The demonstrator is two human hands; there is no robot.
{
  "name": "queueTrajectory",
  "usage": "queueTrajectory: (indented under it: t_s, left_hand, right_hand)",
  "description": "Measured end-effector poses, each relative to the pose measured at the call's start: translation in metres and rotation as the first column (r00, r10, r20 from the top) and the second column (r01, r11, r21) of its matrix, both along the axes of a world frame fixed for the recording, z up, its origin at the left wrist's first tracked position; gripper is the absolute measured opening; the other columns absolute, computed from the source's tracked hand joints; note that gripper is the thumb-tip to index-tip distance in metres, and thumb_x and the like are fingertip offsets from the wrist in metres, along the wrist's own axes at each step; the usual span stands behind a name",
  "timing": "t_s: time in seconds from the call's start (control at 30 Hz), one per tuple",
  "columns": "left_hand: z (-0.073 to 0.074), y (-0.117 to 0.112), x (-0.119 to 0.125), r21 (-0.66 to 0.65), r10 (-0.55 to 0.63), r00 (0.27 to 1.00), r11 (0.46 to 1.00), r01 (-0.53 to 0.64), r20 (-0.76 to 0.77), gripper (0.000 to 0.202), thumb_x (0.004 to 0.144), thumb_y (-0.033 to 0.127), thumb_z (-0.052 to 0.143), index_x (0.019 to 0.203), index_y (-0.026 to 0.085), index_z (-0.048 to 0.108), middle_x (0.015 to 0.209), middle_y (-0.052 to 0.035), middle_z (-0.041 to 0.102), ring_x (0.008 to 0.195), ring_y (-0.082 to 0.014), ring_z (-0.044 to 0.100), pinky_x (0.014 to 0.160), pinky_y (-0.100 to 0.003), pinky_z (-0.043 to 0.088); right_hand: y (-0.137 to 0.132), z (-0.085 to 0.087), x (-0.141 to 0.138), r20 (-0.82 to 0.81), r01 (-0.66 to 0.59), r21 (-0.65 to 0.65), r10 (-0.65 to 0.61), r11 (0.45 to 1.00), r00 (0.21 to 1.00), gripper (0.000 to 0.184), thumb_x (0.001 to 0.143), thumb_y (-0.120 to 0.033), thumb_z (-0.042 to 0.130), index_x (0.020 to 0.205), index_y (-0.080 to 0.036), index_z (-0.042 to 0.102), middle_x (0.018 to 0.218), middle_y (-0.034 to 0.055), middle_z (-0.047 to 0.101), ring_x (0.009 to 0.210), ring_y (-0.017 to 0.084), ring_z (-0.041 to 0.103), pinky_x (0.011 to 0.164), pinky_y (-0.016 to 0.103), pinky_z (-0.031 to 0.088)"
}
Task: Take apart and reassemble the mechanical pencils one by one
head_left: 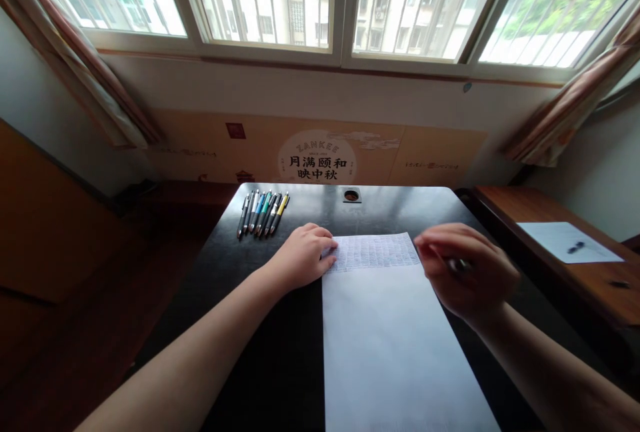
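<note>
A long white sheet of paper [383,345] lies on the black table, with rows of dense handwriting across its far end and a blank stretch nearer me. My left hand [306,255] rests flat at the sheet's upper left edge, thumb and fingertips touching the paper. Just off the right edge, my right hand [473,272] is raised and smeared by motion, its fingers closed. A dark, shiny piece of what looks like a pen [459,264] shows in its grip; the tip is hidden.
Several click pens [263,213] lie side by side at the table's far left. A square grommet [351,195] sits near the back edge of the black table [215,325]. To the right, a brown wooden surface [595,285] holds another paper [555,239] with small dark items.
</note>
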State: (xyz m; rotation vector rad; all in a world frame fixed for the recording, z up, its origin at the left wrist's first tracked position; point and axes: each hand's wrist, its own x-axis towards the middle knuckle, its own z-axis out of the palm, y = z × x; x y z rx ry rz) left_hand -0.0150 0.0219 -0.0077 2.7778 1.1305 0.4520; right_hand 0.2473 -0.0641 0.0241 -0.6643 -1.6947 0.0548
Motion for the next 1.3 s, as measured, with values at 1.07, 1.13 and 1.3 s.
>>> queueTrajectory:
  t_s: [1.07,1.13,1.3]
  left_hand:
    - [-0.015,0.005,0.000,-0.084,0.070,0.997,0.994,-0.071,-0.008,0.038,0.084,0.042,0.071,0.118,0.024,0.072,0.142,-0.0128,0.057,0.136,-0.0352,0.047,0.116,-0.054,0.034]
    - [-0.016,0.005,0.000,-0.082,0.068,0.998,0.994,-0.068,0.003,0.037,0.083,0.042,0.072,0.116,0.024,0.072,0.140,-0.0126,0.058,0.135,-0.0345,0.048,0.116,-0.054,0.035]
    - [-0.015,0.005,0.000,-0.088,0.073,0.997,0.994,-0.071,0.015,0.038,0.082,0.042,0.073,0.115,0.024,0.072,0.139,-0.0126,0.059,0.134,-0.0334,0.050,0.116,-0.054,0.035]
  right_hand:
    - [0.058,-0.042,-0.032,-0.016,-0.316,-0.818,0.529,0.480,0.848,0.020,0.076,-0.021,0.050,0.090,-0.017,0.063,0.061,-0.0027,0.057,0.054,0.013,0.047,0.054,0.024,0.037]
    - [0.059,-0.050,-0.036,-0.091,-0.353,-0.779,0.463,0.518,0.881,0.017,0.070,-0.020,0.050,0.084,-0.019,0.058,0.064,-0.0032,0.054,0.057,0.014,0.045,0.055,0.025,0.035]
    - [0.061,-0.065,-0.034,-0.055,-0.320,-0.735,0.418,0.598,0.907,0.005,0.066,-0.020,0.046,0.062,-0.019,0.050,0.060,-0.0017,0.048,0.060,0.015,0.042,0.058,0.028,0.032]
